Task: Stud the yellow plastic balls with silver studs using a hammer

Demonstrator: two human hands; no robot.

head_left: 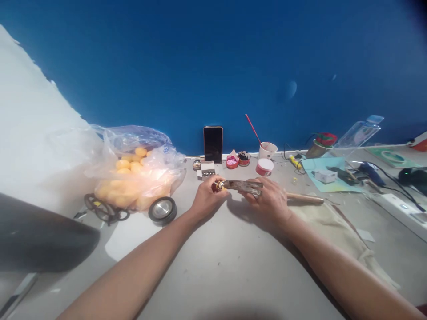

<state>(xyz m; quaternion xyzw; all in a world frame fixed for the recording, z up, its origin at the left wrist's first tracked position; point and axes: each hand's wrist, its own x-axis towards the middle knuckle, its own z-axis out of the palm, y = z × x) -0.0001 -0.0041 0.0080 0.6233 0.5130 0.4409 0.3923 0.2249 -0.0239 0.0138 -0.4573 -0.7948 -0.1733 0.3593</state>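
My left hand [209,199] pinches a small shiny gold-coloured piece [220,186] between thumb and fingers. My right hand [271,200] is wrapped round a worn, mottled brown bar-like tool [243,185], whose narrower tip meets the gold piece. A pale wooden rod [306,198] sticks out beyond the right hand; whether it joins the tool is hidden. Just past the left hand, a small open box [207,170] contains tiny shiny bits. A red-and-white tub [264,166] stands beyond the right hand.
A phone [212,144] leans against the blue wall. Left are a plastic bag [133,175] of yellow balls and a black-rimmed round disc [163,210]. Right are a cloth [328,222], a paper cup [267,150] with a red stick, a clear bottle [358,132] and a power strip [405,213].
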